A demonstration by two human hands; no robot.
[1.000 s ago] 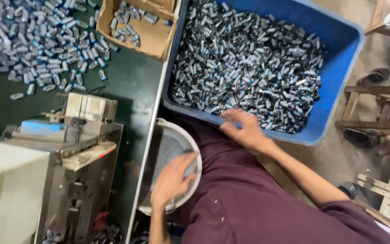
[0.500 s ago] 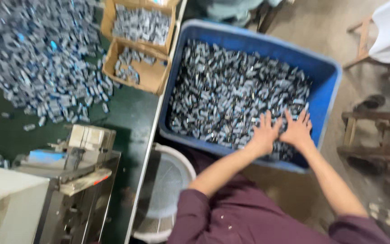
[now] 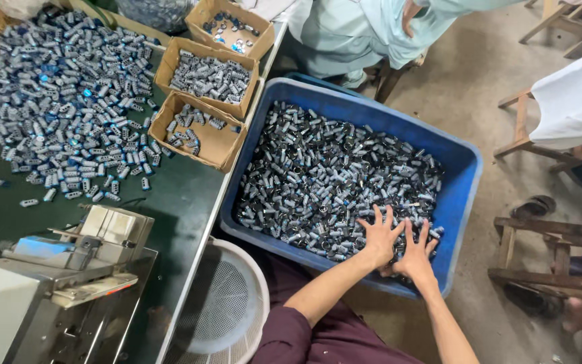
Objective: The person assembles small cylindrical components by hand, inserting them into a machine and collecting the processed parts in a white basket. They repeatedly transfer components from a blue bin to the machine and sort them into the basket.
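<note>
- Hands, left hand (image 3: 380, 237) and right hand (image 3: 417, 251), are pressing side by side, fingers spread, onto small metal parts (image 3: 325, 182).
- Parts are filling the blue tub (image 3: 463, 172) (beside the desk (image 3: 170, 202)).
- White strainer (image 3: 227, 307) is sitting below the tub.

Shiny metal parts (image 3: 318, 182); smooth blue plastic tub (image 3: 463, 175); matt cardboard boxes (image 3: 220, 145).

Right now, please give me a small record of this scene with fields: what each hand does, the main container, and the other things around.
left hand: left hand, fingers spread, pressed on the small metal parts
right hand: right hand, fingers spread, beside the left, on the same parts
container: blue tub, filled with the parts
lap: white perforated basket
table: green table with a loose pile of parts, three cardboard boxes
machine: grey metal machine at the lower left
</note>
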